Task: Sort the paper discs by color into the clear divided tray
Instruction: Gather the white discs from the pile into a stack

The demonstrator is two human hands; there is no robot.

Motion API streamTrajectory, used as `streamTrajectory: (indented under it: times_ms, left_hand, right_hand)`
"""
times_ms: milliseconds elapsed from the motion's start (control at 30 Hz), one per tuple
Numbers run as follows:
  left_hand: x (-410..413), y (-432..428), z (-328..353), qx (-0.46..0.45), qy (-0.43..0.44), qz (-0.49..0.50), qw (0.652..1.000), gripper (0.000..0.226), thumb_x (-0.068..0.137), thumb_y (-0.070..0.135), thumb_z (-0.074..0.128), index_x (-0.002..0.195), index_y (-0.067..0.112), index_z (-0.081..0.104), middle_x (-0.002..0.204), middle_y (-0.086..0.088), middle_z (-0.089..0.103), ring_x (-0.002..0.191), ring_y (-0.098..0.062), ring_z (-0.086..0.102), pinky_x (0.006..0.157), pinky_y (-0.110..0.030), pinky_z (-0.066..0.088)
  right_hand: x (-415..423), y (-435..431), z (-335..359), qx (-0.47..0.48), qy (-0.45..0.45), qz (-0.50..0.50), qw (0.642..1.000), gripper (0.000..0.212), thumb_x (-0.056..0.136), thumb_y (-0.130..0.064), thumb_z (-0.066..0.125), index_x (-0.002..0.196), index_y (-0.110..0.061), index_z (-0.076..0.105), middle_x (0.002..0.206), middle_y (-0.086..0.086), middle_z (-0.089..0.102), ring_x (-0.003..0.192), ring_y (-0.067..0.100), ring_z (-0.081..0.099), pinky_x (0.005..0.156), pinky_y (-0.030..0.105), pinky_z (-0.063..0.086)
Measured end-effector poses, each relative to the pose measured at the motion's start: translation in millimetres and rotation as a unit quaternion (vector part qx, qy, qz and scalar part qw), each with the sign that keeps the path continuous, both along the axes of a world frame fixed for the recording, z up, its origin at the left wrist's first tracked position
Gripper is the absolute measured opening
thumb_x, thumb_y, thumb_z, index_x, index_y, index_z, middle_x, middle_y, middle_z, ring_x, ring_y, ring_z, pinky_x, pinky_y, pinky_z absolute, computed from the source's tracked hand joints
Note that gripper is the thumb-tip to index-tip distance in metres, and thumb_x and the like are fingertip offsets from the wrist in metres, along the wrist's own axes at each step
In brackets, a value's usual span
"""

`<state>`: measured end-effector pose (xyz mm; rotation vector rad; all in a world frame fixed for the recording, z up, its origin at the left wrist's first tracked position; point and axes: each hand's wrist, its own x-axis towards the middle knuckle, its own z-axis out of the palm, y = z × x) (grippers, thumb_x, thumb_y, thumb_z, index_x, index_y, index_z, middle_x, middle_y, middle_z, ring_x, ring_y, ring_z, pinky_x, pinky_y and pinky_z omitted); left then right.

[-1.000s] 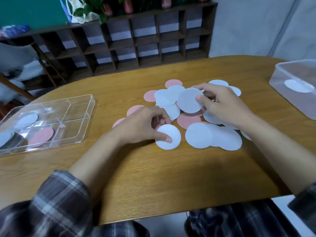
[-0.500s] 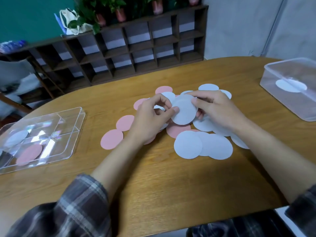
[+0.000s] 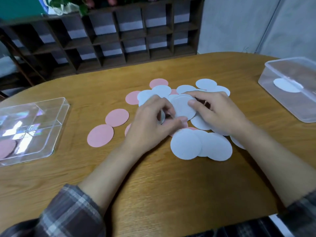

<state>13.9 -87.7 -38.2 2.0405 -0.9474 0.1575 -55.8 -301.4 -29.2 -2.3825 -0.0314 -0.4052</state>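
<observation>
A pile of white discs [image 3: 186, 144] and pink discs [image 3: 117, 117] lies in the middle of the wooden table [image 3: 153, 177]. Just above the pile my right hand [image 3: 217, 112] pinches a small stack of white discs [image 3: 183, 106] between thumb and fingers. My left hand [image 3: 153, 120] is curled at the stack's left edge, its fingers on the discs there. The clear divided tray [image 3: 51, 130] stands at the left, with a pink disc [image 3: 6, 147] in its near compartment.
A clear plastic box [image 3: 280, 93] with a white disc inside stands at the right table edge. A dark wooden shelf unit [image 3: 111, 36] stands behind the table. Bare wood shows between the tray and the pile, and in front of it.
My left hand left the white disc at the pile's front, moved up to the stack in my right hand and now curls at its left edge. The stack has dropped closer to the pile.
</observation>
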Motion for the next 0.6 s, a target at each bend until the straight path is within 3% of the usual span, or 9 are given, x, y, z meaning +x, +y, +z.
streamTrajectory:
  times_ms: [100, 200, 267, 400, 600]
  left_hand:
    - [-4, 2, -3, 0.095, 0.002, -0.122, 0.988, 0.036, 0.076, 0.052, 0.088, 0.098, 0.029, 0.072, 0.096, 0.01, 0.066, 0.089, -0.013, 0.061, 0.073, -0.023, 0.047]
    - [-1, 3, -6, 0.12, 0.011, -0.139, 0.983, 0.041, 0.075, 0.056, 0.087, 0.107, 0.033, 0.076, 0.102, 0.01, 0.068, 0.093, -0.015, 0.063, 0.079, -0.034, 0.052]
    - [1, 4, -6, 0.103, 0.029, -0.132, 0.985, 0.038, 0.075, 0.052, 0.089, 0.106, 0.032, 0.079, 0.101, 0.011, 0.07, 0.091, -0.015, 0.064, 0.078, -0.034, 0.053]
    - [2, 4, -3, 0.081, 0.047, -0.125, 0.988, 0.028, 0.076, 0.04, 0.091, 0.097, 0.026, 0.079, 0.092, 0.008, 0.069, 0.081, -0.013, 0.06, 0.069, -0.024, 0.048]
    - [6, 7, 5, 0.014, 0.103, -0.085, 0.991, 0.017, 0.081, 0.025, 0.089, 0.087, 0.02, 0.074, 0.075, 0.013, 0.063, 0.065, -0.003, 0.05, 0.062, -0.012, 0.038]
  right_hand:
    - [1, -1, -1, 0.014, -0.012, -0.006, 1.0, 0.027, 0.106, -0.026, 0.053, 0.127, -0.032, 0.07, 0.109, -0.007, 0.074, 0.092, 0.012, 0.064, 0.08, 0.03, 0.049]
    - [0, 1, -1, 0.025, -0.009, -0.014, 1.0, 0.028, 0.106, -0.025, 0.053, 0.128, -0.03, 0.07, 0.104, -0.014, 0.073, 0.09, 0.004, 0.063, 0.07, 0.013, 0.044]
    - [0, 1, -2, 0.032, -0.005, -0.016, 0.999, 0.03, 0.106, -0.026, 0.053, 0.131, -0.031, 0.068, 0.108, -0.017, 0.073, 0.095, 0.002, 0.063, 0.072, 0.01, 0.043]
    - [1, 2, -2, 0.043, -0.002, -0.024, 0.999, 0.033, 0.106, -0.029, 0.054, 0.138, -0.033, 0.064, 0.113, -0.018, 0.072, 0.1, 0.005, 0.063, 0.075, 0.013, 0.046]
    - [3, 3, -5, 0.06, -0.018, -0.023, 0.998, 0.03, 0.105, -0.024, 0.056, 0.129, -0.036, 0.069, 0.08, -0.018, 0.066, 0.074, 0.018, 0.059, 0.068, 0.031, 0.047]
